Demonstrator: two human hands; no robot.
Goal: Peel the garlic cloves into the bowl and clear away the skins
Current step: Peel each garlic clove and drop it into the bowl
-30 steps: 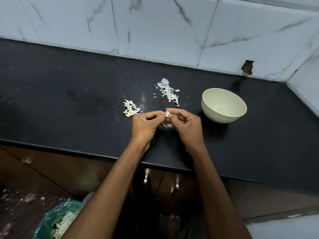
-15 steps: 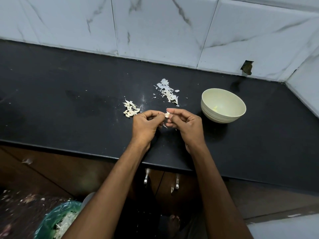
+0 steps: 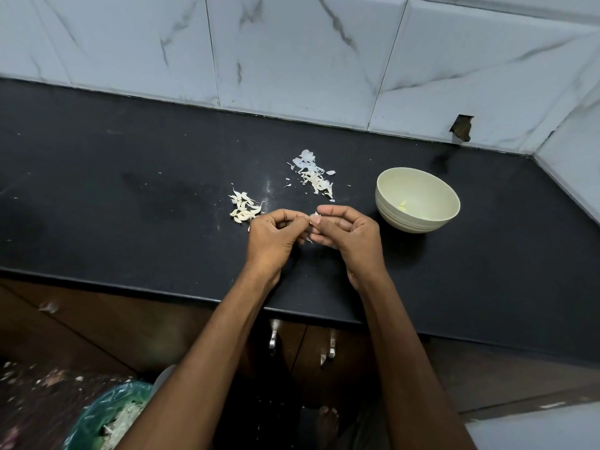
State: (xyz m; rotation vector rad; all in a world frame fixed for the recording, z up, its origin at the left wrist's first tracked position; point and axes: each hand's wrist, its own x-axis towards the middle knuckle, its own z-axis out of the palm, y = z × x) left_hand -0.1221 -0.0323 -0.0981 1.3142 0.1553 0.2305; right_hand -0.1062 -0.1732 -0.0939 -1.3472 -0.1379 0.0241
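Both hands' fingers pinch garlic clove (image 3: 314,218) over counter (image 3: 130,196); bowl (image 3: 418,219) right.

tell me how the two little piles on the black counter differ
The pile of plump cream garlic cloves lies by the left hand; the pile of thin white papery skins lies farther back, nearer the pale round bowl. The cloves are solid, curved and huddled close; the skins are flat, flaky and strewn in a loose line with stray bits around. Both lie on the black counter, untouched.
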